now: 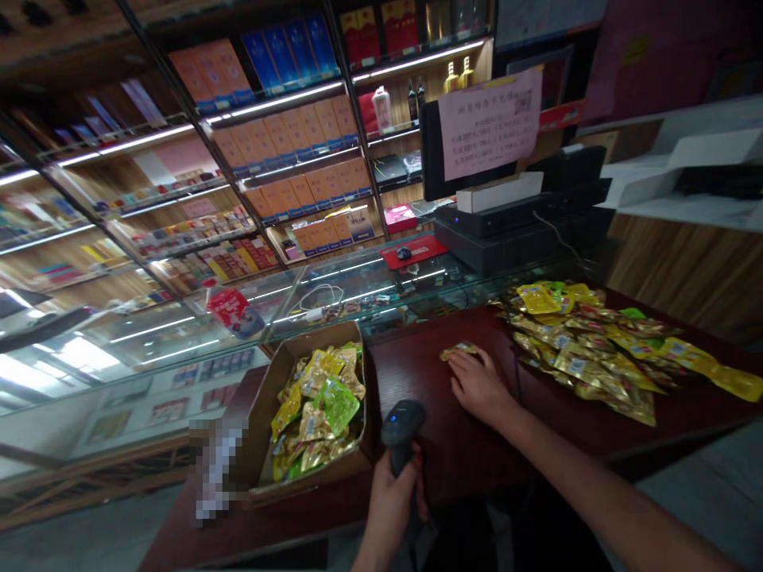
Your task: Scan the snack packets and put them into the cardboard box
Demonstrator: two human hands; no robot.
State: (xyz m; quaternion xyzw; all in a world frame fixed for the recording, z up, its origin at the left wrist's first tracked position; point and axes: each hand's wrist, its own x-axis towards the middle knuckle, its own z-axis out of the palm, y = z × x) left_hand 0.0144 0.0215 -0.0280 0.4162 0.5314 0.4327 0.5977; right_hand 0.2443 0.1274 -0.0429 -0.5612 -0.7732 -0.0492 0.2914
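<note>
My left hand [390, 492] is wrapped round the handle of a dark barcode scanner [404, 421], its head pointing up and away, with a small blue light showing. Out on the dark red tabletop, my right hand [480, 385] has its fingers on a small gold snack packet [458, 349], which it grips near the table's middle; the hand covers part of it. To the left stands an open cardboard box [373, 397] holding gold, yellow and green snack packets [322, 397]. A heap of similar packets [587, 342] lies on the right of the table.
Behind the table runs a glass display counter [351, 278] with a mouse [404, 253] on a red mat. A monitor [433, 151] bearing a pink paper sign [492, 123] stands beyond. A red-labelled jug [235, 310] sits on the left glass. Lit shelves of boxes line the wall.
</note>
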